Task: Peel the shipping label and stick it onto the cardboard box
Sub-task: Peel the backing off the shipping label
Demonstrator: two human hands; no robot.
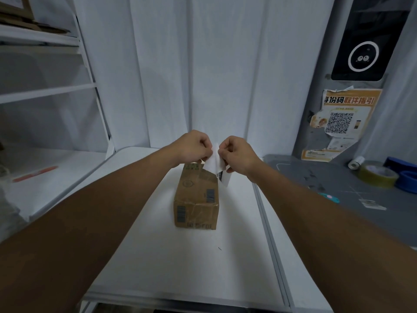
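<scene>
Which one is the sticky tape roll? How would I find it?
Look at the grey counter right of the white table. Near its far right edge lies the tape roll, yellowish-clear. The blue things touching it are darker, and the white roll behind is smaller.

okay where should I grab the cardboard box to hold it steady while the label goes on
Probably grip the cardboard box across its two long side walls, coming from above at the near end. It lies lengthwise away from the person on the white table, leaving its top free.

— Looking like creased, matt brown cardboard box (pixel 195 199), scuffed, with glossy tape strips?
— Yes. Showing thin white paper shipping label (pixel 214 162); lying on smooth matt white surface (pixel 191 267); shining glossy plastic tape roll (pixel 378 175).
</scene>
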